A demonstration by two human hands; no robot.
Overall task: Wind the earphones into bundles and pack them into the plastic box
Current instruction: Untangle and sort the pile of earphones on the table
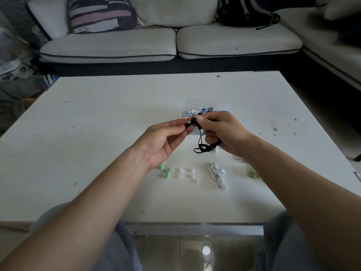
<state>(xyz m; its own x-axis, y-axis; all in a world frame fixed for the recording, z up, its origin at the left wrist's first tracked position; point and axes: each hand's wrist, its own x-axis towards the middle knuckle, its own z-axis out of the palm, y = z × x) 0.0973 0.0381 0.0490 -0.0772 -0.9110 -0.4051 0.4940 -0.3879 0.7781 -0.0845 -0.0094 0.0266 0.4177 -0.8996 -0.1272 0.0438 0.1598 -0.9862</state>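
Holding black earphones (203, 147) in mid-air between both hands, above the surface (97, 133) and just in front of the plastic box (185, 105). Pinching one bud with the left hand (164, 137), fingers (175, 125) pressed together on it. Pinching the neighbouring bud with the right hand (224, 132) between thumb and forefinger, and curling the lower fingers round the cable.

Seeing a few loose black loops hanging below the right palm, running roughly vertical from buds to loop bottom. Judging the bundle as partly wound, not yet tied off.

Reading the box as sitting directly behind the right hand, holding several coloured bundles. Taking the right hand as nearer to it, with the left off to the side. Expecting the drop-in to be going forward, away from the body, from the right hand. Watching for loops springing open on release.

Noting white earphones (218, 175) lying nearer the body, a yellow-green set (253, 174) partly hidden by the right forearm, and scattered ear tips (175, 173).
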